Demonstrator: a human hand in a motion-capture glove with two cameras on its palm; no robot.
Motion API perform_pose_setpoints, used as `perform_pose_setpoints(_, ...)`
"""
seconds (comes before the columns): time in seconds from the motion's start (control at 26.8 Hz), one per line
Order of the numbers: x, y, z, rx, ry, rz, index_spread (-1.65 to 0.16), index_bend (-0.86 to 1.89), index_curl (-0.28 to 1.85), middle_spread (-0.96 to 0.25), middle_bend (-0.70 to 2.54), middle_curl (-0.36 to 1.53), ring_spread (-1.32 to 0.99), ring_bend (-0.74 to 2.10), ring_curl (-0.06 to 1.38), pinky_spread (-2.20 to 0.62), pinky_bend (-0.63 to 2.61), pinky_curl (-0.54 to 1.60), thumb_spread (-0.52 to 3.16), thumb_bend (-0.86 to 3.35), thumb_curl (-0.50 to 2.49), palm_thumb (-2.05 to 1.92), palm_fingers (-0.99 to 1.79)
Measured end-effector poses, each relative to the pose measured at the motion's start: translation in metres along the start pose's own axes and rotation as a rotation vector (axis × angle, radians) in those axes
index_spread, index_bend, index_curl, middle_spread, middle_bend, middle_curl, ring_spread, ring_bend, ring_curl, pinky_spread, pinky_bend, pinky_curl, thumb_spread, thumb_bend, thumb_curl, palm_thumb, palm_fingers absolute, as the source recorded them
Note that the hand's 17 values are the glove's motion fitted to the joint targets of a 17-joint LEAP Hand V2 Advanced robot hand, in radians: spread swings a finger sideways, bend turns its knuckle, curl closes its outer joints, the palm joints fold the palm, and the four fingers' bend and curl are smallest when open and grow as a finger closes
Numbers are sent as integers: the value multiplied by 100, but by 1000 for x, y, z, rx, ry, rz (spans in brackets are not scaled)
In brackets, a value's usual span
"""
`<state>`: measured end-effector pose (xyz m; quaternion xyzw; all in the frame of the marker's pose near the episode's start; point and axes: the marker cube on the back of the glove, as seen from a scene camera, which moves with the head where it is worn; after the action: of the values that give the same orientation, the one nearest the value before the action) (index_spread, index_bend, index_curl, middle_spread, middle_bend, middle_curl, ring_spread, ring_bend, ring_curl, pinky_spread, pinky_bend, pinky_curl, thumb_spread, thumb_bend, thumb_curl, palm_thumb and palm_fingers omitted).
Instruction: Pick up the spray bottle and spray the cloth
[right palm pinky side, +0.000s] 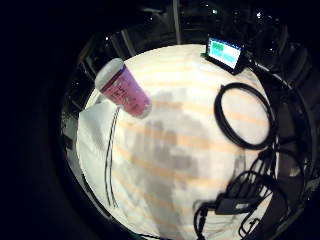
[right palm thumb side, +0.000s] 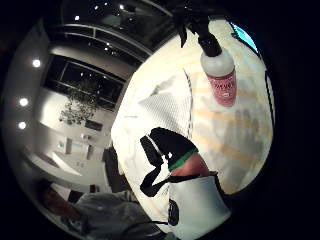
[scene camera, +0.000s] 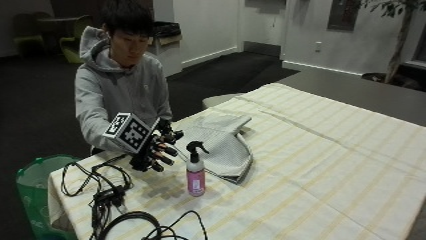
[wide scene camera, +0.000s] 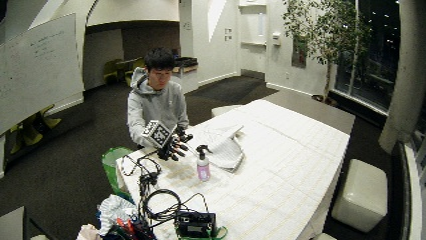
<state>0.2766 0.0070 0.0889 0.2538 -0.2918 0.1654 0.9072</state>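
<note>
Outside view: my gloved right hand (scene camera: 157, 150) hovers just beside the spray bottle (scene camera: 195, 170), holding nothing.

My fingers (scene camera: 165, 154) are loosely spread toward the bottle, apart from it. The pink bottle with its black trigger head stands upright on the striped table (scene camera: 319, 165). Just behind it lies the folded white cloth (scene camera: 223, 142). Black cables (scene camera: 100, 195) lie near the table's corner.

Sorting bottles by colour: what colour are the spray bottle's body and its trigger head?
The spray bottle has a pink body and a black trigger head, clearest in the outside view.
</note>
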Motion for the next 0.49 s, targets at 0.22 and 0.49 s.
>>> perform_pose_setpoints(0.22,10,-19,11,-1,-94,34,-37,10,16,-2,30,33,6,39,26,26,53,34,95,-2,30,45,2)
perform_pose_setpoints(0.49,16,-35,25,1,-215,69,-36,10,15,-2,30,33,5,41,27,26,54,34,95,-2,31,47,1)
